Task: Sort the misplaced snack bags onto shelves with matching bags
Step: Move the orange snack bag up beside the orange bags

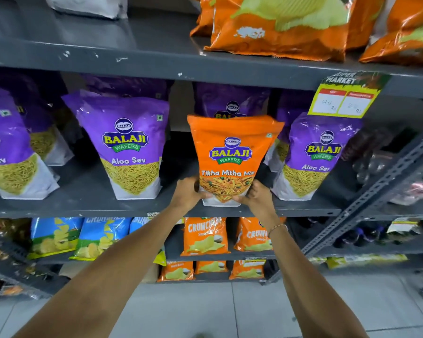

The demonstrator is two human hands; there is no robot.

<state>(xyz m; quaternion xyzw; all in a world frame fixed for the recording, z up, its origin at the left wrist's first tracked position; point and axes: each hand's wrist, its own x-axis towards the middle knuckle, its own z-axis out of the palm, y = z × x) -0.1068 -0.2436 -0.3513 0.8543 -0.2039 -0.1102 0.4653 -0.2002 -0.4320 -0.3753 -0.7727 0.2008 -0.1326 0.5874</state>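
An orange Tikha Mitha Mix bag (pixel 231 152) stands upright at the front edge of the middle shelf (pixel 88 206), among purple Aloo Sev bags (pixel 127 145). My left hand (pixel 189 195) grips its lower left corner. My right hand (pixel 255 198) grips its lower right corner. Another purple Aloo Sev bag (pixel 314 157) stands just right of it, and one more (pixel 231 101) is partly hidden behind it.
Large orange chip bags (pixel 279 28) lie on the upper shelf. Blue bags (pixel 56 236) and orange Crunch bags (pixel 205 236) fill the shelves below. A yellow price tag (pixel 343 98) hangs from the upper shelf edge. A slotted metal brace (pixel 376 191) slants at right. Grey tiled floor lies below.
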